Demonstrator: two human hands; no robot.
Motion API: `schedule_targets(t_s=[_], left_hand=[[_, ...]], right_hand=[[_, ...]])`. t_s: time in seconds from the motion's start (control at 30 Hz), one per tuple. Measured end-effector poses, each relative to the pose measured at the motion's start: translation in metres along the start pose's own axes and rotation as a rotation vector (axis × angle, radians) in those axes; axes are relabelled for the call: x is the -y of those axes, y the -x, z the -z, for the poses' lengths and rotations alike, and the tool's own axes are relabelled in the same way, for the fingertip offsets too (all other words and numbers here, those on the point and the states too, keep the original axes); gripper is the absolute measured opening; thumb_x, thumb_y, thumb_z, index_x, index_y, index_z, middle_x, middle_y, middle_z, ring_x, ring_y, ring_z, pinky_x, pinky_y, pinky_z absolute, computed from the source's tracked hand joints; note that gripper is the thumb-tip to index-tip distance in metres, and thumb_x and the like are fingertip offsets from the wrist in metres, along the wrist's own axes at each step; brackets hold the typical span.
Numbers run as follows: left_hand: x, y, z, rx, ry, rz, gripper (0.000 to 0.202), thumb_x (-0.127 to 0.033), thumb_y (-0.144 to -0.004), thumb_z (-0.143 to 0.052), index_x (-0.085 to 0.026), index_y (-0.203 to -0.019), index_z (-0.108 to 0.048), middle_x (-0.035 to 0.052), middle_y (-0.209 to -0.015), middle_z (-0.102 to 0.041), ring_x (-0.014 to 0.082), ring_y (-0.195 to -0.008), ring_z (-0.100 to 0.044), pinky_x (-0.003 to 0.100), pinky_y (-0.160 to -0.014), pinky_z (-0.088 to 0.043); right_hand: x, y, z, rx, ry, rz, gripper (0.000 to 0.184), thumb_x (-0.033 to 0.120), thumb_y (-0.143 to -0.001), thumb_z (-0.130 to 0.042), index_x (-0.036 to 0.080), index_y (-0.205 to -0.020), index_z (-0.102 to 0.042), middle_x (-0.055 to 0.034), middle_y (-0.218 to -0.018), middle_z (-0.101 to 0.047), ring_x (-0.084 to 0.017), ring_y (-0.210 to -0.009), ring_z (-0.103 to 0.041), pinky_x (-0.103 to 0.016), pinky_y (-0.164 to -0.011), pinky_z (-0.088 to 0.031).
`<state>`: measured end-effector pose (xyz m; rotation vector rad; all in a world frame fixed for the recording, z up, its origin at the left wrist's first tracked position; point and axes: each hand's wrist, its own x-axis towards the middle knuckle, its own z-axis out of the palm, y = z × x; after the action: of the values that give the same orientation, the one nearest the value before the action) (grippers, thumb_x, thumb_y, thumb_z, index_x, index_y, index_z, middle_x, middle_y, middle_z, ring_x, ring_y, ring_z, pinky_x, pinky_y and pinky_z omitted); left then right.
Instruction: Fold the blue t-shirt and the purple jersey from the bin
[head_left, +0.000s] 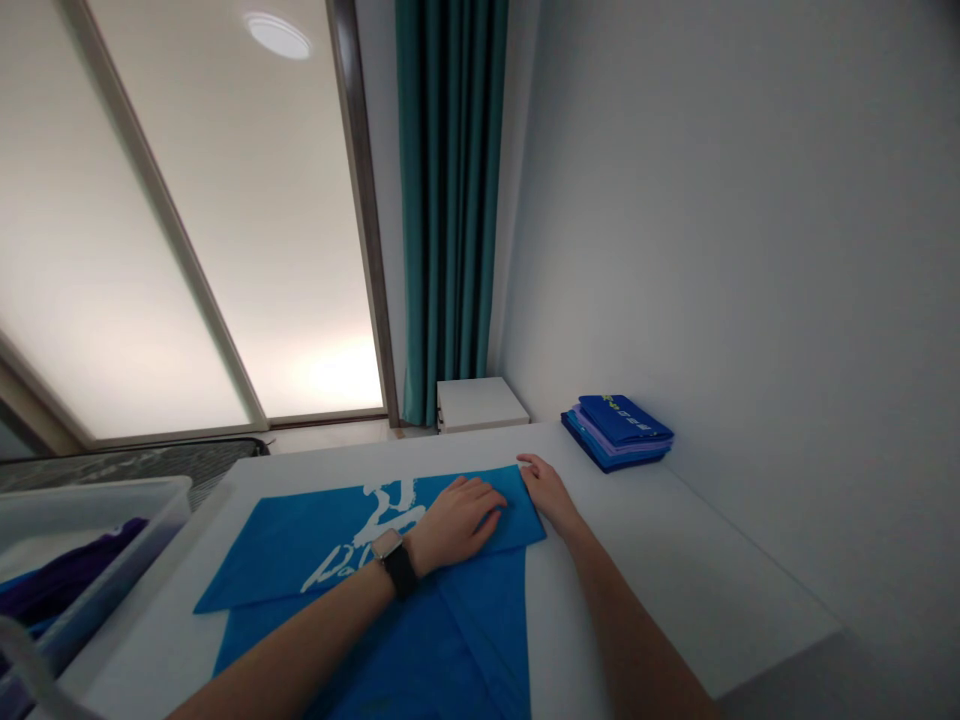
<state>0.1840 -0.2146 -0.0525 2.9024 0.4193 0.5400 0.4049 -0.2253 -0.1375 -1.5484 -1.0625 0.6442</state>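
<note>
A blue fabric piece [315,525] with white brush-style lettering lies spread on a white table [630,590]. Its far part is folded into a wide band over a narrower part nearer me. My left hand [461,520], with a dark-strapped watch [393,560] on the wrist, rests palm down on the band, right of the lettering. Its fingers are loosely stretched out and hold nothing visible. At the band's right end, my right hand [551,495] touches the edge by the far corner, fingers extended; the underside of that hand is hidden.
A stack of folded blue and purple fabric pieces [619,430] sits at the table's far right by the wall. On the left stands a translucent plastic bin [161,500] containing purple and blue cloth. Beyond the table are a white cabinet [480,403] and a teal curtain [450,220].
</note>
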Motion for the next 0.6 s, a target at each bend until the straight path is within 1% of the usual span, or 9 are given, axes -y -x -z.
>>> schedule_targets(t_s=[0.1, 0.23, 0.43, 0.6], left_hand=[[-0.008, 0.013, -0.01, 0.071, -0.147, -0.099, 0.018, -0.025, -0.096, -0.044, -0.021, -0.104, -0.06, 0.0035, -0.094, -0.063, 0.019, -0.088, -0.056, 0.033, -0.081, -0.039], [-0.016, 0.019, -0.019, 0.066, -0.198, -0.137, 0.016, -0.024, -0.097, -0.043, -0.02, -0.101, -0.058, 0.0037, -0.094, -0.06, 0.0186, -0.088, -0.053, 0.033, -0.08, -0.036], [-0.016, 0.021, -0.022, 0.061, -0.268, -0.191, 0.011, -0.024, -0.095, -0.048, -0.019, -0.099, -0.057, 0.004, -0.093, -0.058, 0.0195, -0.087, -0.052, 0.035, -0.081, -0.035], [-0.017, 0.021, -0.023, 0.053, -0.278, -0.2, 0.011, -0.025, -0.094, -0.05, -0.019, -0.098, -0.057, 0.0042, -0.091, -0.058, 0.0197, -0.086, -0.052, 0.036, -0.081, -0.036]], right_hand=[[0.001, 0.0, 0.0, 0.001, 0.049, 0.009, 0.035, 0.034, -0.077, -0.054, 0.021, -0.106, -0.068, -0.0008, -0.077, -0.069, -0.019, -0.072, -0.061, -0.031, -0.07, -0.049], [0.002, -0.003, -0.001, -0.007, 0.117, 0.016, 0.035, 0.034, -0.075, -0.057, 0.019, -0.105, -0.067, 0.0006, -0.069, -0.066, -0.018, -0.064, -0.059, -0.029, -0.064, -0.046], [0.005, -0.014, -0.002, 0.001, 0.225, 0.01, 0.02, 0.025, -0.072, -0.059, 0.021, -0.088, -0.071, 0.0, -0.065, -0.065, -0.018, -0.065, -0.06, -0.03, -0.067, -0.045], [0.008, -0.02, 0.0, 0.038, 0.285, 0.011, 0.016, 0.022, -0.073, -0.057, 0.021, -0.081, -0.071, -0.0009, -0.065, -0.067, -0.019, -0.065, -0.061, -0.03, -0.067, -0.045]])
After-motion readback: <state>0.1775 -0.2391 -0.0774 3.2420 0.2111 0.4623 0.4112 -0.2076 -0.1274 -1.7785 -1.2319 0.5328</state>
